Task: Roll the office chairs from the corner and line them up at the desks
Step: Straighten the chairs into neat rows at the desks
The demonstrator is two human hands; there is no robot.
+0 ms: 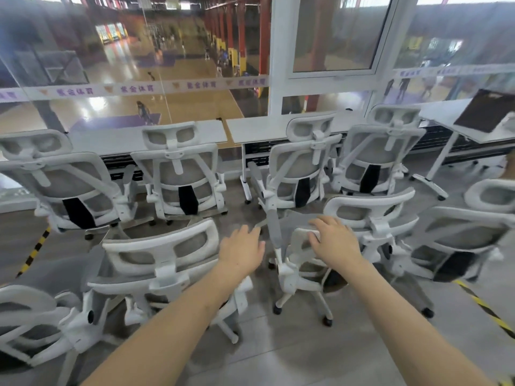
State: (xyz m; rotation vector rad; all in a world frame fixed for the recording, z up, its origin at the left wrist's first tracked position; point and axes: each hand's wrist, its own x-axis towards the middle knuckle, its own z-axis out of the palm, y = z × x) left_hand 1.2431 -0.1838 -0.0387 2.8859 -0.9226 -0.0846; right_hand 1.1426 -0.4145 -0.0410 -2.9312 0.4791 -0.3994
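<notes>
My right hand lay flat on the chair, left hand open, empty; best pushed low and straight toward the desks.

Chairs in two rows before the desks

Four chairs stand against the desks under the window; behind them, nearer the camera, stands a second row.
</notes>
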